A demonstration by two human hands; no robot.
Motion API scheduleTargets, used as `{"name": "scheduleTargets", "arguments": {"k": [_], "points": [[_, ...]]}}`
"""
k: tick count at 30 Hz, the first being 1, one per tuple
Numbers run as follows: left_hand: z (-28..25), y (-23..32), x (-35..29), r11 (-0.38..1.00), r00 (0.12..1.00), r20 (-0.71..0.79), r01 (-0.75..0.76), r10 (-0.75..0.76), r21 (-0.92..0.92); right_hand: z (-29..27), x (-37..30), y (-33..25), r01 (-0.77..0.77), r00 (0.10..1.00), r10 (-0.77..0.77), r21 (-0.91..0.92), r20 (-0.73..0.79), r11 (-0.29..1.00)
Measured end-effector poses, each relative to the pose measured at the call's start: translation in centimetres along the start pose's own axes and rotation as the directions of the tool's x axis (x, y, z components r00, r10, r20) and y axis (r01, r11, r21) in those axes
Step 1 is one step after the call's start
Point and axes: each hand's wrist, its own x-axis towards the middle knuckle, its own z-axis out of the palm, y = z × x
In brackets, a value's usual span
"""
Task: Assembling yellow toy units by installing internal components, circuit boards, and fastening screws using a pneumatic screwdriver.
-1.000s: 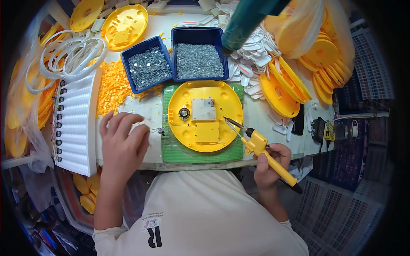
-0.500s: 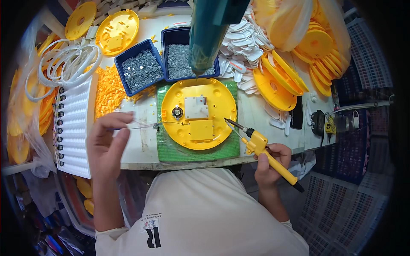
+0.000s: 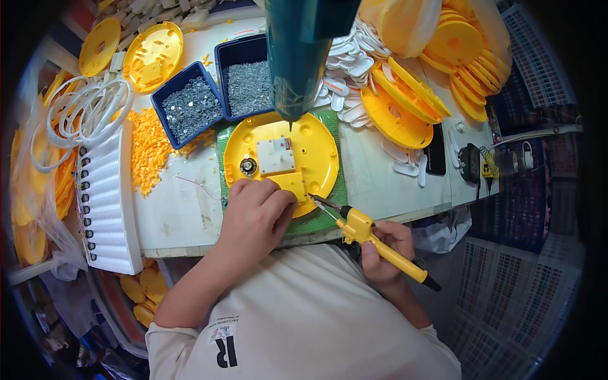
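Note:
A round yellow plastic disc (image 3: 316,149) lies on a green mat (image 3: 320,218) at the table's near edge. It carries a white square block (image 3: 275,155), a yellow box part (image 3: 289,183) and a small round metal piece (image 3: 247,166). My left hand (image 3: 253,212) rests on the disc's near rim, its fingers against the yellow box part. My right hand (image 3: 385,247) grips a yellow-handled soldering iron (image 3: 370,235), whose tip points at the disc's near right rim. A teal powered screwdriver (image 3: 297,57) hangs over the disc.
Two blue trays (image 3: 244,47) of small metal screws stand behind the disc. Loose yellow bits (image 3: 149,149), white cable coils (image 3: 85,114) and a white ribbed panel (image 3: 107,196) lie left. Stacked yellow discs (image 3: 405,104) and white parts (image 3: 354,60) fill the right. A thin wire (image 3: 196,187) lies on the table.
My left hand has moved right from the table's left part onto the disc's near rim. The soldering iron stays near the disc's right rim. The view has tilted, bringing the hanging screwdriver over the disc.

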Motion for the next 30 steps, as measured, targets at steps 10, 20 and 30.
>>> {"name": "scheduleTargets", "arguments": {"k": [10, 20, 30], "points": [[1.2, -0.2, 0.1, 0.998, 0.993, -0.112, 0.027, -0.020, 0.056, 1.0, 0.9, -0.3, 0.047, 0.992, -0.057, -0.091, -0.113, 0.995], [1.8, -0.3, 0.0, 0.997, 0.992, -0.120, 0.035, -0.027, 0.068, 0.7, 1.0, -0.5, 0.044, 0.996, -0.054, -0.127, -0.075, 0.991], [2.0, -0.4, 0.0, 0.996, 0.995, -0.100, 0.035, -0.027, 0.079, 0.5, 1.3, -0.6, 0.089, 0.994, -0.094, -0.105, -0.046, 0.990]]}}
